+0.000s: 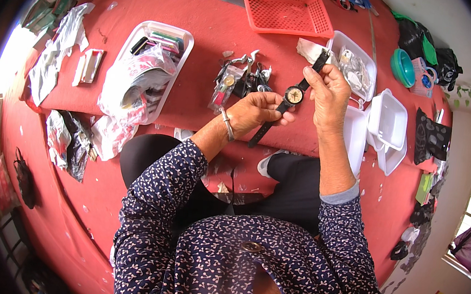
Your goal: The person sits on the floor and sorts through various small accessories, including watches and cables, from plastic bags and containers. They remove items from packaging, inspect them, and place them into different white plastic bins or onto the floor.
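A wristwatch (294, 95) with a black strap and a pale dial is stretched slantwise between my hands. My left hand (256, 110) pinches its lower strap close to the case, and the strap's loose end hangs below the fingers. Further up, my right hand (329, 92) grips the upper strap between thumb and fingers, with the strap end sticking out above. Just beyond my left hand lies a small heap of dark straps and cords (250, 80). Beside the heap is a clear plastic bag (222, 92) with a round gold-coloured piece in it.
A white tray (183, 51) with plastic bags and colourful packets stands left on the red cloth (215, 9). Beyond is a red mesh basket (288, 10). To the right are a white tray of clear packets (356, 68) and white tubs (390, 119). My crossed legs are below.
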Demonstrator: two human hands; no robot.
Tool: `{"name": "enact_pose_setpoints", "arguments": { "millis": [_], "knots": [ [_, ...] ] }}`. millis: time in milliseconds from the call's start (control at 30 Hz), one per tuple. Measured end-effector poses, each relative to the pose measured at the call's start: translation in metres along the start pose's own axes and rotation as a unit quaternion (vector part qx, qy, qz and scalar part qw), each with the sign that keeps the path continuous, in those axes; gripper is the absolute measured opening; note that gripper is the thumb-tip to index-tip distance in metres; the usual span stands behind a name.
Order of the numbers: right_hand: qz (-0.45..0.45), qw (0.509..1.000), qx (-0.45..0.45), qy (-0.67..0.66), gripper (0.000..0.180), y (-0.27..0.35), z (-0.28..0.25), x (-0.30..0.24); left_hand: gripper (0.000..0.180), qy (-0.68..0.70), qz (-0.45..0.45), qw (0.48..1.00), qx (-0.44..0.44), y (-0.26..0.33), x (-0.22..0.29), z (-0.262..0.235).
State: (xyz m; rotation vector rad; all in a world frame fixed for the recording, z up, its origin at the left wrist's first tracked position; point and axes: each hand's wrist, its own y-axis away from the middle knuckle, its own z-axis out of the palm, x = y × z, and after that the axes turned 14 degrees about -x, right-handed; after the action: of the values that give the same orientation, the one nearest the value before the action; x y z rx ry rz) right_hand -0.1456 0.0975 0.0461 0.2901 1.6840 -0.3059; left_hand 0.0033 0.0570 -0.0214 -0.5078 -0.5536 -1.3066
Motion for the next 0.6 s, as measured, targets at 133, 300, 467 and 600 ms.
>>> {"name": "enact_pose_setpoints", "arguments": {
  "millis": [133,300,467,600],
  "knots": [
    [0.053,0.995,0.008,-0.081,0.015,-0.001,-0.002,-0.008,0.015,-0.009,-0.018,1.0,0.009,0.001,0.002,0.003],
    [0.091,0.988,0.039,-0.119,0.015,-0.004,-0.007,-0.009,0.018,0.036,-0.025,0.999,0.011,0.001,0.002,0.004],
    [0.032,0.997,0.053,-0.049,0.017,-0.007,-0.009,-0.002,0.021,0.037,-0.017,0.999,0.002,0.002,0.004,0.005],
    [0.005,0.996,0.069,0.055,0.019,-0.002,-0.011,-0.007,0.034,0.068,-0.008,0.997,-0.047,0.004,0.006,0.007]
  ]
}}
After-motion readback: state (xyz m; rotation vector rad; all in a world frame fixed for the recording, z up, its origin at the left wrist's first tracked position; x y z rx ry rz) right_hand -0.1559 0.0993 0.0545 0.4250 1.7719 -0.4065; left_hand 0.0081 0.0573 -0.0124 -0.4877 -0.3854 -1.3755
